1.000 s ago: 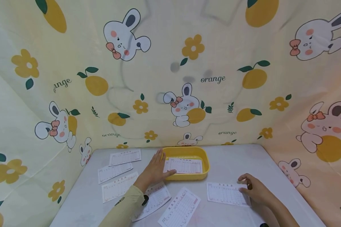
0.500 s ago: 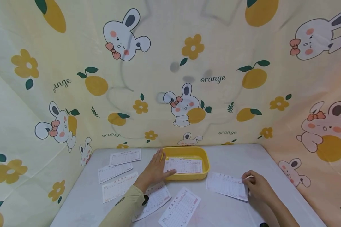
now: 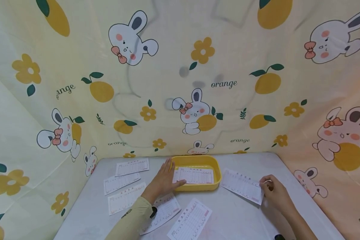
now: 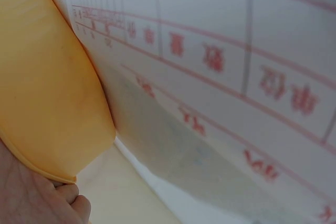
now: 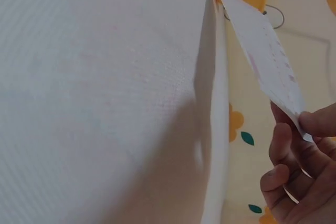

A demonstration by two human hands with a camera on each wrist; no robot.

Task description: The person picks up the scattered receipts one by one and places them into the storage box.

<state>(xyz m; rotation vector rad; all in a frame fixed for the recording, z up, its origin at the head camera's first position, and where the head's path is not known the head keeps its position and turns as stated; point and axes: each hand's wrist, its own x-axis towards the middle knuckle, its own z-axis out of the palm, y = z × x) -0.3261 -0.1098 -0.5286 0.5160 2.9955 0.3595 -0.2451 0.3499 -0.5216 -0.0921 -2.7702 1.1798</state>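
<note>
Right hand (image 3: 275,194) pinches thin printed paper slip (image 3: 242,186) — left hand (image 3: 163,180), fingers straight, touching smooth rounded yellow tray (image 3: 199,188).

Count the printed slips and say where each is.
7 slips: three at the table's left, one partly behind the left sleeve, one at front centre, one in the yellow tray, one pinched by the right hand. Others may lie beneath.

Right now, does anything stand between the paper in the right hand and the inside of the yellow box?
Only the right-side rim of the yellow box; the paper held by the right hand probably has to pass over it. I see nothing else between them. The left hand is at the opposite side.
</note>
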